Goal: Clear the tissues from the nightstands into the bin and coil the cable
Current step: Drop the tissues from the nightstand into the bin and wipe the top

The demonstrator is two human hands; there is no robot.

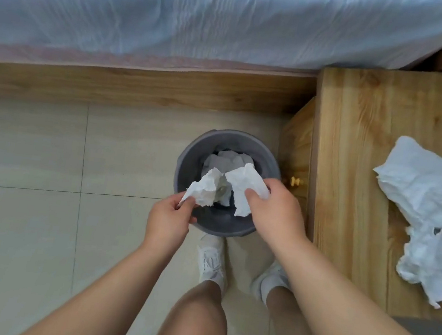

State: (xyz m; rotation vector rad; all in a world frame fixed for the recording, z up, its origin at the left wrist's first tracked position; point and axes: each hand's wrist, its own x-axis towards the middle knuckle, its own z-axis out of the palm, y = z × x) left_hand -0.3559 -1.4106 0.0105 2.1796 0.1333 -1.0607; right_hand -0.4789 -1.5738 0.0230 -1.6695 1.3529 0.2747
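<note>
Fingers [253,194] pinch tissue [242,187] above bin [223,228].

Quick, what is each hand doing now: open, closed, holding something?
Left hand: closed, pinching a tissue over the bin.
Right hand: closed, gripping another tissue over the bin.

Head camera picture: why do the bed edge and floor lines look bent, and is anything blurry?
Head view: the wide-angle lens bows the bed frame and stretches the forearms near the bottom edge; light is soft and even, no glare; the tissues on the nightstand at the right border look smeared, while the bin and both hands are fairly sharp.
</note>
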